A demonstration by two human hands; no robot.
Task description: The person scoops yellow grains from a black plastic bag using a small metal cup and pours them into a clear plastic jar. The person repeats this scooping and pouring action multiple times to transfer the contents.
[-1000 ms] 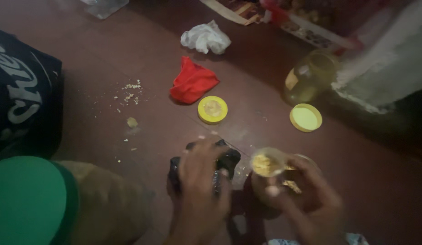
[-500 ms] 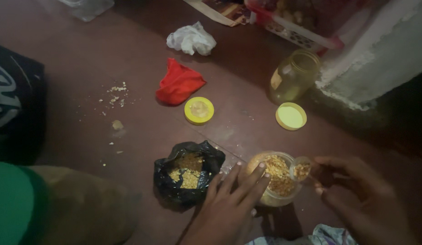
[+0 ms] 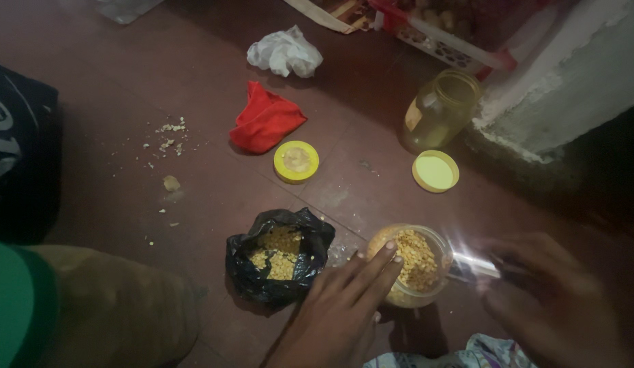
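On the dark red floor (image 3: 126, 82), near its lower edge in view, stands an open clear jar (image 3: 414, 266) heaped with yellow split lentils. The left hand (image 3: 341, 310) lies flat, fingers together and stretched out, its fingertips (image 3: 390, 247) resting on the jar's rim — gripping nothing. The right hand (image 3: 549, 300) is blurred beside a shiny strip; whether it pinches that strip I cannot tell. Just left of the jar sits an open black plastic bag (image 3: 279, 255) holding more lentils. Farther up lie two yellow lids (image 3: 296, 161) — an empty jar (image 3: 441, 109), a red cloth (image 3: 266, 123).
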